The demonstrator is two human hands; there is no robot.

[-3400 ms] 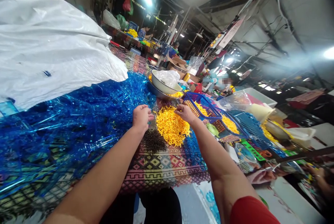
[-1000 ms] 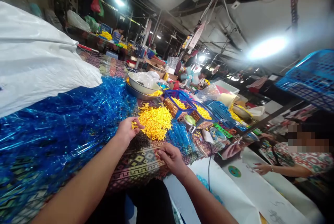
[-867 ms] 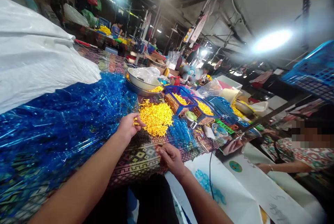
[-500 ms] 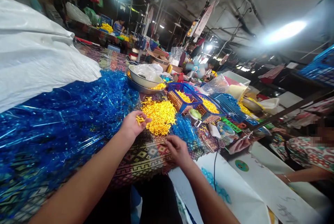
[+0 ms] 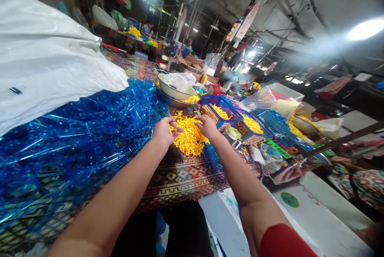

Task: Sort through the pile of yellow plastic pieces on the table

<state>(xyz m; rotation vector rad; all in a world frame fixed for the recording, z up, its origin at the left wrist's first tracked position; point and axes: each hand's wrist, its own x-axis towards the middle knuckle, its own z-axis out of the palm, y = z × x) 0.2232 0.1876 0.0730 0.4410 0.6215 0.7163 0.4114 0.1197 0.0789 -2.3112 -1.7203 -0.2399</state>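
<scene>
A heap of small yellow pieces (image 5: pixel 189 139) lies on the patterned cloth (image 5: pixel 180 175). At the heap's left edge, my left hand (image 5: pixel 165 132) is curled round a few yellow pieces, partly visible between its fingers. My right hand (image 5: pixel 207 126) reaches over the upper right of the heap, fingers bent down at the pieces; whether it grips any is too small to tell. Just below my left hand is a small pile of dark bits (image 5: pixel 174 155). Clear blue plastic pieces (image 5: pixel 212 157) lie under my right forearm.
Blue shiny plastic strips (image 5: pixel 75 137) cover the left side beside a white sack (image 5: pixel 54 57). Behind the heap stand stacked bowls (image 5: pixel 177 89) and blue baskets (image 5: pixel 222 119) of yellow pieces. White boxes (image 5: pixel 318 209) and a person's patterned sleeve (image 5: pixel 370 183) are at the right.
My right hand has moved up and forward from the cloth to the heap. My left hand is slightly higher, still with yellow pieces. The view has turned a little to the left.
</scene>
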